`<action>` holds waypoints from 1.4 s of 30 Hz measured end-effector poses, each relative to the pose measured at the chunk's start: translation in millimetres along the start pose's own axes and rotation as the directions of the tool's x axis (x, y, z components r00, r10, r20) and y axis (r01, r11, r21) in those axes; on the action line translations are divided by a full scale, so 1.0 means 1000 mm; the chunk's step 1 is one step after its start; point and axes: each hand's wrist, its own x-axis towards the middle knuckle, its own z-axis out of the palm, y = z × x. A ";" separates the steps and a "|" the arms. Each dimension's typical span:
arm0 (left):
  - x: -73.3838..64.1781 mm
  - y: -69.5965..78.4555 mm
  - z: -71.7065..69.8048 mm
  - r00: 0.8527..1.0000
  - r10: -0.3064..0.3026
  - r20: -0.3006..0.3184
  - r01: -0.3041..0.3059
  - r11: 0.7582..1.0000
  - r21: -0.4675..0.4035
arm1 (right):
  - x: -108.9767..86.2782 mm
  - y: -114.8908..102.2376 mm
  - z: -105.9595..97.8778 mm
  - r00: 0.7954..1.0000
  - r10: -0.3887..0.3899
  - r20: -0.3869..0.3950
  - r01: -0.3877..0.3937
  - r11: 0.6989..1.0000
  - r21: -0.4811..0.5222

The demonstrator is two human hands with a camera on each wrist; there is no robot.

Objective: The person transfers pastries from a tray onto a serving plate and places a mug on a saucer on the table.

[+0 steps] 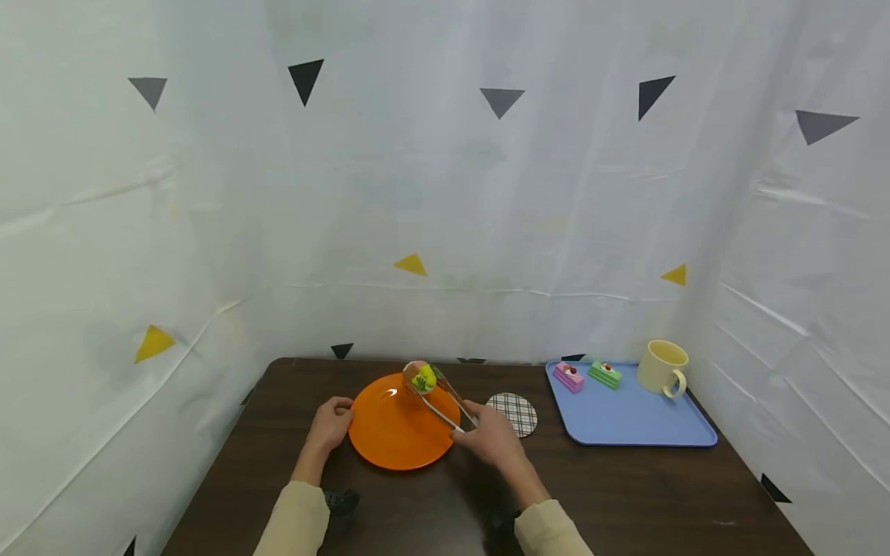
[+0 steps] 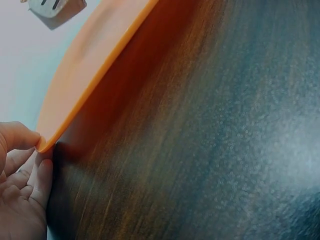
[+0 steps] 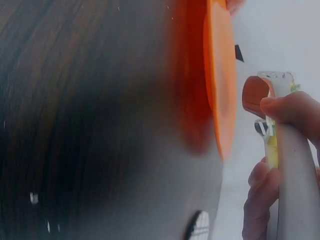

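My left hand [image 1: 331,423] pinches the left rim of a round orange plate [image 1: 396,432], thumb on top and fingers below, as the left wrist view shows. My right hand [image 1: 492,437] grips metal tongs [image 1: 441,414], which reach over the plate's upper right part. Between the tongs' ends is a food piece [image 1: 422,379], yellow and green with a pinkish-brown side. In the right wrist view its brown part [image 3: 256,95] shows beyond the thumb, clear of the plate. One slotted tong end [image 2: 55,10] appears above the plate in the left wrist view.
A checked round coaster [image 1: 513,415] lies right of the plate. Farther right is a blue tray [image 1: 633,421] with a pink cake slice [image 1: 569,378], a green cake slice [image 1: 605,374] and a yellow mug [image 1: 663,366]. White curtains [image 1: 445,193] stand behind the dark wooden table [image 1: 410,510].
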 end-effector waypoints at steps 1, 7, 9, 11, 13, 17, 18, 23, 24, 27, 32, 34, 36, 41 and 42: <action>0.001 -0.001 -0.001 1.000 0.000 0.001 0.000 1.000 0.000 | 0.001 -0.001 0.002 1.000 -0.005 0.006 0.005 1.000 0.001; 0.010 -0.009 0.001 1.000 -0.021 -0.007 0.021 1.000 -0.008 | 0.004 -0.002 0.012 0.999 -0.010 0.049 0.011 1.000 -0.027; 0.012 -0.012 0.001 1.000 -0.021 -0.006 0.021 1.000 -0.009 | 0.004 -0.003 0.015 0.998 0.004 0.068 -0.002 0.999 -0.032; 0.013 -0.014 0.001 1.000 -0.020 -0.008 0.020 1.000 -0.006 | 0.005 -0.005 0.017 0.996 0.021 0.082 -0.019 0.999 -0.029; 0.014 -0.016 0.001 1.000 -0.014 -0.010 0.014 1.000 -0.002 | 0.005 -0.007 0.017 0.996 0.031 0.089 -0.029 0.999 -0.026; 0.015 -0.015 0.001 1.000 -0.009 -0.018 0.009 1.000 0.000 | 0.005 -0.011 0.018 0.995 0.037 0.091 -0.034 0.999 -0.031; 0.014 -0.014 0.001 1.000 -0.012 -0.020 0.012 1.000 -0.003 | 0.006 -0.012 0.019 0.995 0.034 0.090 -0.031 0.999 -0.037; 0.011 -0.010 0.000 0.999 -0.010 -0.031 0.009 1.000 -0.011 | 0.007 -0.016 0.020 0.996 0.030 0.086 -0.025 0.998 -0.064; 0.011 -0.010 0.000 0.999 -0.011 -0.032 0.010 1.000 -0.015 | 0.006 -0.017 0.020 0.996 0.031 0.083 -0.025 0.997 -0.069; 0.011 -0.011 0.000 0.999 -0.010 -0.031 0.009 0.999 -0.036 | 0.006 -0.018 0.021 0.997 0.033 0.074 -0.026 0.996 -0.085; 0.013 -0.015 0.000 1.000 -0.016 -0.022 0.014 0.998 -0.067 | 0.003 -0.020 0.018 0.997 0.026 0.069 -0.019 0.995 -0.100; 0.014 -0.015 0.000 1.000 -0.020 -0.020 0.019 0.998 -0.064 | 0.002 -0.020 0.017 0.997 0.024 0.070 -0.017 0.995 -0.102; 0.015 -0.015 -0.001 1.000 -0.017 -0.022 0.016 0.998 -0.059 | 0.002 -0.020 0.015 0.997 0.028 0.072 -0.021 0.994 -0.103; 0.012 -0.012 -0.001 0.999 -0.022 -0.031 0.020 0.998 -0.053 | -0.001 -0.017 0.014 0.997 0.038 0.071 -0.030 0.994 -0.106; 0.011 -0.011 -0.001 0.999 -0.023 -0.032 0.021 0.998 -0.054 | -0.002 -0.016 0.014 0.997 0.037 0.070 -0.029 0.994 -0.108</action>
